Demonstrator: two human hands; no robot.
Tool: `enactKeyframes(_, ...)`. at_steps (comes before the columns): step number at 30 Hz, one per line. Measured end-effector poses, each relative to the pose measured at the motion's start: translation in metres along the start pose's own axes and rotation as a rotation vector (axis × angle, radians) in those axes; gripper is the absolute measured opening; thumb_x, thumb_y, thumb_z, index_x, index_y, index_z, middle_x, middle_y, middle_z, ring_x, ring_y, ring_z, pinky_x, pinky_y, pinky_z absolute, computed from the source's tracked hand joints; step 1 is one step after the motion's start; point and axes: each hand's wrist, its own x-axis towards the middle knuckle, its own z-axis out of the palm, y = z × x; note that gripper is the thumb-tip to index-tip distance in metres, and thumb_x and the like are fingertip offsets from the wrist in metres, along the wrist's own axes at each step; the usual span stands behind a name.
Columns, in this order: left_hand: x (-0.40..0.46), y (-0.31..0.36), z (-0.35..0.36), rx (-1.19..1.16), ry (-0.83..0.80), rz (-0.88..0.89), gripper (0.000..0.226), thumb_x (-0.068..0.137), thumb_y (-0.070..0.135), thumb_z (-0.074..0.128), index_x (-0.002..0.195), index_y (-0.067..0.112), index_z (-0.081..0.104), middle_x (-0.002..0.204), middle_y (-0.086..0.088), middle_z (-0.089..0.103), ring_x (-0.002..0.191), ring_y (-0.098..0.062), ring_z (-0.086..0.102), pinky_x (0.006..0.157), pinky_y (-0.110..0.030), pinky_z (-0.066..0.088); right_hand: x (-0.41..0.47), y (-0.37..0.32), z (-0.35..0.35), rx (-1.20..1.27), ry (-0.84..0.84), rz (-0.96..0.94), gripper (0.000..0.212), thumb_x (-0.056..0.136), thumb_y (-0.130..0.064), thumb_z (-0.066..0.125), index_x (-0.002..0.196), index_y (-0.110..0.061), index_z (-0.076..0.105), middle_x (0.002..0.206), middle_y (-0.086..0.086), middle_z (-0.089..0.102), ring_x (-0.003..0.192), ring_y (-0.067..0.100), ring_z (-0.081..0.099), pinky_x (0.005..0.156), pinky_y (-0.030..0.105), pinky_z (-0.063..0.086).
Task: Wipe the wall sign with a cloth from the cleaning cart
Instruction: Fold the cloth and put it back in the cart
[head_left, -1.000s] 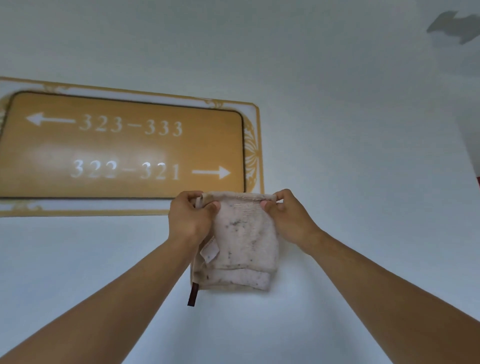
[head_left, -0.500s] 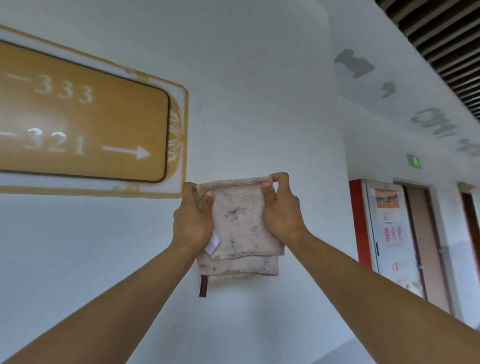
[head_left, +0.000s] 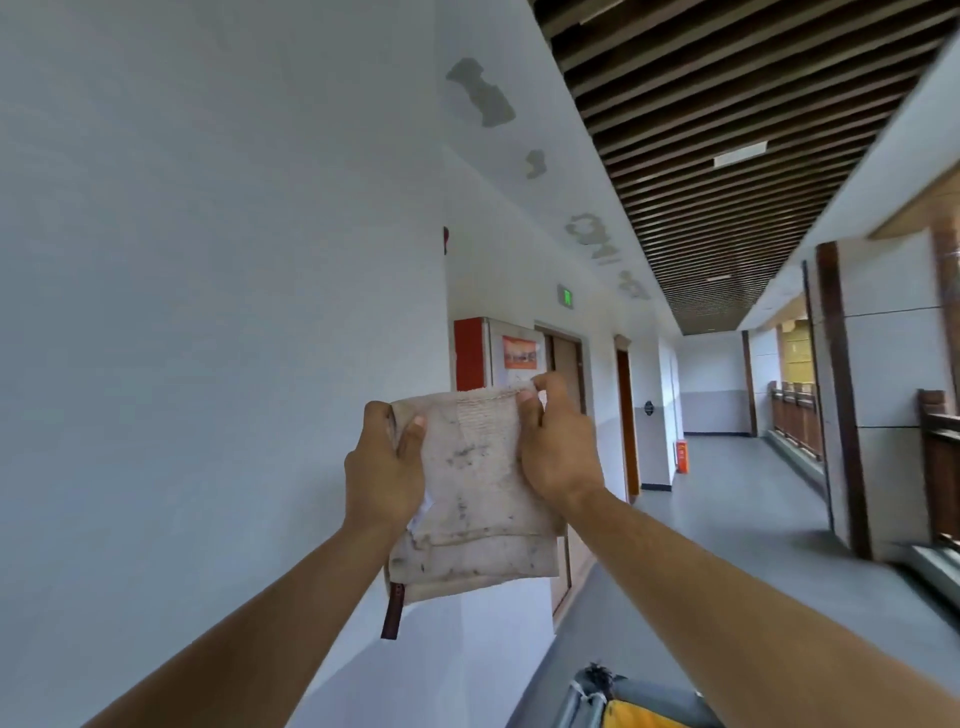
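Observation:
A folded, stained beige cloth with a dark red loop hanging from its lower left corner is held up in front of me. My left hand grips its left edge and my right hand pinches its top right corner. The wall sign is out of view. A corner of the cleaning cart, grey frame with a yellow bag, shows at the bottom edge.
A white wall fills the left. A corridor runs ahead on the right, with a red fire cabinet, brown doors, a small red box on the floor and a wooden railing on the far right.
The view has swung right: the wall sign slid out of frame to the left and the corridor came into sight. Both hands keep hold of the cloth.

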Motion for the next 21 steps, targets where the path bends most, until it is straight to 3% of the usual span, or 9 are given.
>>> enactKeyframes(2,-0.005,0.000,0.045,-0.007,-0.038,0.006,0.021,0.103,0.038,0.046,0.097,0.018,0.042,0.062,-0.010,0.058,0.040,-0.014,0.057,0.036,-0.026,0.041,0.001,0.032,-0.028,-0.038,0.008,0.035,0.023,0.105,-0.046,0.030,0.115,-0.030,0.042,0.089,-0.005,0.064,0.078,0.010,0.063,0.064,0.023,0.053)
enactKeyframes(5,-0.014,0.004,0.119,-0.046,-0.112,-0.004,0.016,0.102,0.041,0.047,0.098,0.026,0.042,0.069,-0.008,0.061,0.053,-0.024,0.058,0.052,-0.032,0.046,0.009,0.082,-0.079,-0.084,0.049,0.073,0.018,0.106,-0.043,0.030,0.110,-0.029,0.042,0.082,-0.010,0.057,0.071,0.001,0.055,0.051,0.010,0.036)
enactKeyframes(8,-0.021,0.011,0.189,-0.054,-0.133,0.012,0.016,0.102,0.038,0.048,0.101,0.023,0.044,0.071,0.000,0.058,0.060,-0.020,0.058,0.056,-0.032,0.045,0.020,0.125,-0.124,-0.153,0.079,0.105,0.026,0.106,-0.044,0.029,0.116,-0.026,0.044,0.080,-0.012,0.054,0.071,0.004,0.053,0.054,0.017,0.036)
enactKeyframes(12,-0.038,0.019,0.279,-0.079,-0.178,0.018,0.018,0.103,0.031,0.048,0.106,0.013,0.046,0.077,0.010,0.052,0.067,-0.002,0.049,0.058,-0.017,0.038,0.034,0.193,-0.176,-0.188,0.122,0.174,0.030,0.105,-0.046,0.029,0.119,-0.024,0.044,0.081,-0.006,0.054,0.074,0.012,0.054,0.067,0.031,0.044)
enactKeyframes(14,-0.046,0.017,0.311,-0.098,-0.215,0.005,0.020,0.103,0.030,0.049,0.108,0.011,0.046,0.081,0.008,0.053,0.067,-0.009,0.051,0.060,-0.019,0.038,0.034,0.221,-0.193,-0.197,0.129,0.213,0.030,0.105,-0.047,0.030,0.118,-0.023,0.044,0.083,-0.005,0.056,0.076,0.014,0.056,0.072,0.033,0.045)
enactKeyframes(17,-0.058,0.012,0.358,-0.086,-0.291,-0.038,0.021,0.103,0.034,0.048,0.101,0.013,0.042,0.086,-0.008,0.056,0.082,-0.029,0.055,0.059,-0.036,0.038,0.031,0.262,-0.216,-0.197,0.143,0.292,0.028,0.104,-0.048,0.034,0.114,-0.024,0.044,0.083,-0.008,0.055,0.077,0.009,0.055,0.073,0.033,0.045)
enactKeyframes(19,-0.066,0.008,0.383,-0.088,-0.342,-0.076,0.019,0.103,0.035,0.047,0.108,0.017,0.042,0.100,-0.011,0.058,0.095,-0.032,0.057,0.068,-0.033,0.040,0.030,0.287,-0.226,-0.179,0.163,0.370,0.029,0.103,-0.049,0.036,0.111,-0.022,0.045,0.088,-0.005,0.057,0.078,0.008,0.055,0.074,0.035,0.047)
enactKeyframes(21,-0.075,0.003,0.408,-0.095,-0.371,-0.086,0.019,0.104,0.032,0.046,0.112,0.015,0.043,0.095,-0.007,0.057,0.082,-0.024,0.056,0.060,-0.020,0.041,0.027,0.311,-0.236,-0.195,0.179,0.429,0.035,0.101,-0.051,0.039,0.108,-0.018,0.049,0.089,-0.004,0.058,0.079,0.011,0.057,0.074,0.034,0.046)
